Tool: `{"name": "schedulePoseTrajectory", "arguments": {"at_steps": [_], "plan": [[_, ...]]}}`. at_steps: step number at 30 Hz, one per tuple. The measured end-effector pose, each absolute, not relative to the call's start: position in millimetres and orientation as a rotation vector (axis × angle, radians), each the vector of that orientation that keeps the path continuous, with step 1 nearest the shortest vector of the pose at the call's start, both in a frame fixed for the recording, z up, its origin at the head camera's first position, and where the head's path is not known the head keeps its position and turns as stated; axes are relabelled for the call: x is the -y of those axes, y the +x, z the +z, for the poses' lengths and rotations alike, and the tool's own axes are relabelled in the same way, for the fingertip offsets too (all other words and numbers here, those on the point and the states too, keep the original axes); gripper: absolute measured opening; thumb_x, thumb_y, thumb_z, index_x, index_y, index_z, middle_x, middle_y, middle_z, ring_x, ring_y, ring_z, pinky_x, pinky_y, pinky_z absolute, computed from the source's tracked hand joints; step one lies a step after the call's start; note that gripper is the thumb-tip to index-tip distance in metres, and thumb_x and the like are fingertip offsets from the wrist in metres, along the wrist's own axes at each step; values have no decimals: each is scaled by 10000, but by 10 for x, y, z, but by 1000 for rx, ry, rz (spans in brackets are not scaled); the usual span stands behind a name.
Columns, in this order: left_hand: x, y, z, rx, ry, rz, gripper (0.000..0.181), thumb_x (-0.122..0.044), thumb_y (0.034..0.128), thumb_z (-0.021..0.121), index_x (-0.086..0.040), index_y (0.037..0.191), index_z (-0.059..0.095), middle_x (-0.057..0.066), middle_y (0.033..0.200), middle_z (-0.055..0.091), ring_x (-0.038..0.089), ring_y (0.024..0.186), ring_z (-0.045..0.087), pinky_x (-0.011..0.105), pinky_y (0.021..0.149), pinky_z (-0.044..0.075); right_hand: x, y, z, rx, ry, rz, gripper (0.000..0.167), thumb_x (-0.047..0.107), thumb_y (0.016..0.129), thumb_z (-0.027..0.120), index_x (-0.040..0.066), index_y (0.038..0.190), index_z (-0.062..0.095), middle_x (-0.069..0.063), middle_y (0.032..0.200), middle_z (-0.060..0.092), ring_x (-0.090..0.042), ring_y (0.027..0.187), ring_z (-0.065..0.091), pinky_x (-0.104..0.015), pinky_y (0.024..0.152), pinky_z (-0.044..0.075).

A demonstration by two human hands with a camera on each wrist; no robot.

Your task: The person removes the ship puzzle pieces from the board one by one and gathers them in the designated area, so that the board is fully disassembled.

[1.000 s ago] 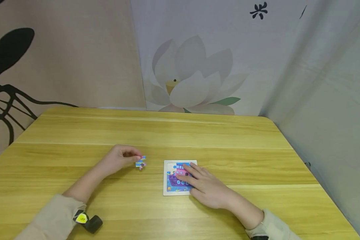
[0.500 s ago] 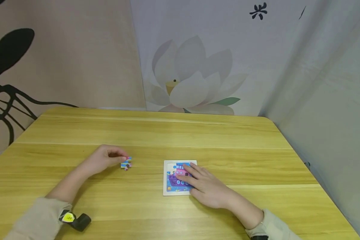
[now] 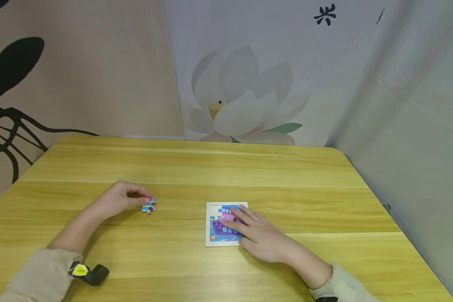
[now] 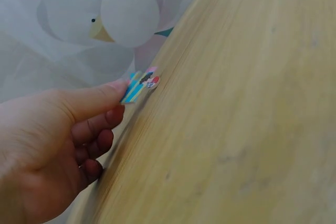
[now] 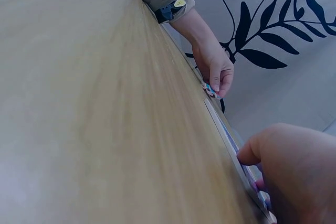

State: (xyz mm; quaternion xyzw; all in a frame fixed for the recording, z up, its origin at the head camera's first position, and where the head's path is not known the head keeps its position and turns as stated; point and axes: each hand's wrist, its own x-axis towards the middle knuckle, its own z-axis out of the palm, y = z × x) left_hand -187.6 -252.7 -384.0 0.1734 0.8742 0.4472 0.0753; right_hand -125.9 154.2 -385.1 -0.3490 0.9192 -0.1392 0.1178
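Precision calls for gentle pressure: left hand [image 3: 117,201] pinches a blue-striped jigsaw piece [image 4: 136,87] by one edge, right hand [image 3: 262,238] rests spread on the square white-framed ship puzzle [image 3: 208,226].

Left hand [image 4: 55,135] pinching striped puzzle piece [image 4: 136,88], wooden tabletop [image 4: 236,103], flower-printed backdrop [image 4: 89,30]

I see soft, even light on the table [image 3: 287,176], faint shadows beside both forearms [image 3: 77,228]; the wrist views look hazier, the right one washed by pale glare lower left.
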Motion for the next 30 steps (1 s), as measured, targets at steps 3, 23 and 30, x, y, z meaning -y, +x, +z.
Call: {"name": "schedulePoseTrajectory", "arguments": {"at_steps": [3, 23, 30], "plan": [[2538, -1886, -3869, -2622, 547, 1329, 158, -131, 871, 711, -19, 983, 726, 71, 960, 689, 192, 865, 601, 267, 694, 507, -1539, -1258, -3851, -2687, -1021, -411, 495, 247, 1010, 368, 348, 1491, 314, 8, 1588, 98, -223, 1441, 14, -449, 1135, 77], [2508, -1819, -3847, -2794, 662, 1118, 119, -44, 868, 692, -93, 962, 748, -24, 914, 658, 176, 773, 492, 260, 610, 452, -1536, -1251, -3833, -2675, -1021, -441, 488, 239, 1016, 360, 333, 1493, 320, -7, 1588, 100, -229, 1441, 11, -457, 1134, 68], [2483, -1777, -3850, -2832, 692, 1075, 141, -18, 861, 691, -102, 963, 741, -7, 894, 565, 175, 757, 457, 257, 622, 438, -1541, -1247, -3832, -2663, -998, -455, 493, 247, 1016, 378, 357, 1492, 309, -45, 1591, 75, -236, 1440, -1, -458, 1133, 57]]}}
